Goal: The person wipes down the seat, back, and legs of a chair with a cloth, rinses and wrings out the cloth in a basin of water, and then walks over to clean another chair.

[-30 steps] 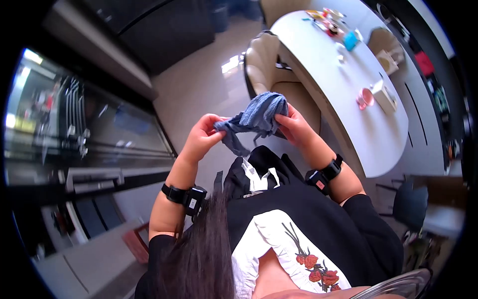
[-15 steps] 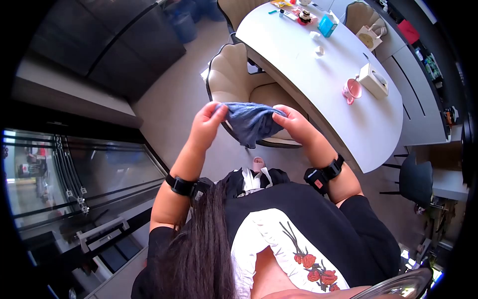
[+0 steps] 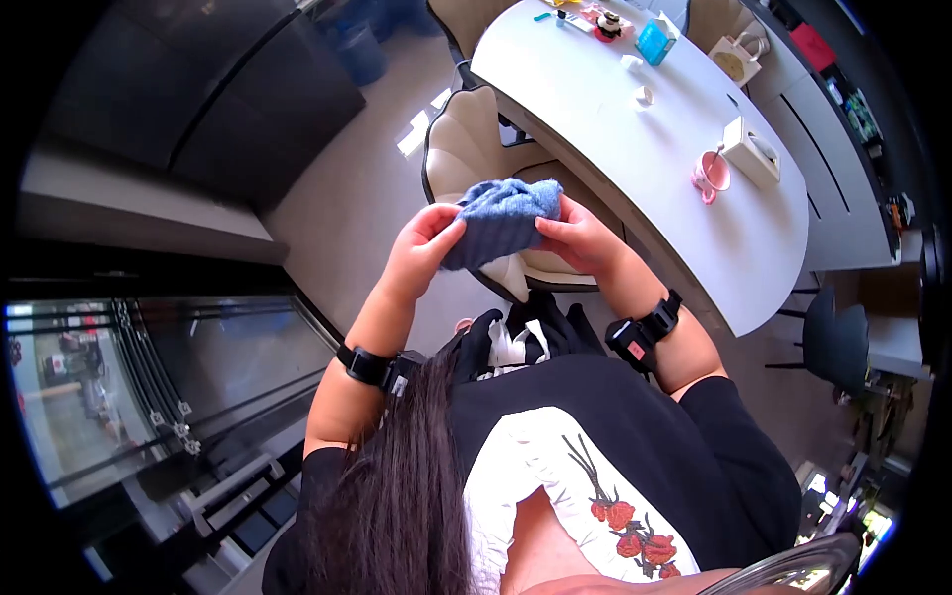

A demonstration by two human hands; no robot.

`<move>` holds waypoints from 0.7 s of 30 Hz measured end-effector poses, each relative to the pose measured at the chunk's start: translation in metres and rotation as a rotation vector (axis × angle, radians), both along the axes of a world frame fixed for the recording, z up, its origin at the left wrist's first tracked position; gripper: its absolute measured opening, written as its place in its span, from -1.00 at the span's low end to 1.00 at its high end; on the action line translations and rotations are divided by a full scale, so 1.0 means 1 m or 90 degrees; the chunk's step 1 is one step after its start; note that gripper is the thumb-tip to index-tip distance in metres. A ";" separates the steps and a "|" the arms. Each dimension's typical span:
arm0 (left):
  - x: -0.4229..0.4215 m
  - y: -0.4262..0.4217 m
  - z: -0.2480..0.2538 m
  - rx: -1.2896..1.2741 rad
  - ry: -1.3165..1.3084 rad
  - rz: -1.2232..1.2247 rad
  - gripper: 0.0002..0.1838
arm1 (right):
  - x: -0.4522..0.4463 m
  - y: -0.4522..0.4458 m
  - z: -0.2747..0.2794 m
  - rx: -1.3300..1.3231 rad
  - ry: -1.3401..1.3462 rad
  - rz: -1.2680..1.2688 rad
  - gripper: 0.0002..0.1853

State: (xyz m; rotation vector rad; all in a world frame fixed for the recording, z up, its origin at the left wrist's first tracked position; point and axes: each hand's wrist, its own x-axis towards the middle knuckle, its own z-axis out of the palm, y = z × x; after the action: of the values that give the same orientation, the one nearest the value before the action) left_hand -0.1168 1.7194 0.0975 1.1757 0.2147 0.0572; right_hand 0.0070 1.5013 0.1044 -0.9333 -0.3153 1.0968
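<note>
A blue knitted-looking cloth [image 3: 504,223] is held up in front of me between both hands, bunched along its top edge. My left hand [image 3: 428,243] pinches its left side between thumb and fingers. Gripping the right side is my right hand [image 3: 580,233], its thumb pressed on the front of the fabric. The lower part of the cloth hangs down, shorter than it is wide. Whether it is a plain cloth or a garment I cannot tell.
Behind the cloth stands a cream chair [image 3: 464,149] against a white table [image 3: 615,149]. On the table are a pink cup [image 3: 710,178], a tissue box [image 3: 751,154], a blue carton [image 3: 655,42] and small items. A dark chair [image 3: 835,342] stands at the right, a glass-fronted panel [image 3: 89,387] at the left.
The cloth has gone from stretched and drooping to more gathered and raised, with my hands slightly closer together. My viewpoint has shifted a little, and the visible slipper is now mostly hidden.
</note>
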 end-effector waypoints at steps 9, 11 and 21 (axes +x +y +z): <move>0.008 0.026 0.017 -0.055 -0.164 -0.026 -0.77 | -0.010 -0.003 0.014 -0.001 -0.171 -0.086 -0.38; 0.011 0.036 0.026 -0.023 -0.197 -0.005 -0.77 | -0.008 -0.008 0.015 -0.035 -0.210 -0.119 -0.33; 0.020 0.046 0.079 0.203 -0.289 -0.068 -0.32 | -0.004 -0.020 0.004 -0.385 -0.103 0.095 -0.45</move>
State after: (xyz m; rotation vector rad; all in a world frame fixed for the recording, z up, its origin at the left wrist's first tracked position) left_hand -0.0972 1.7650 0.1762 1.4541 -0.2675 0.2680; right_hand 0.0028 1.4812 0.1081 -1.5595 -0.1857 1.2853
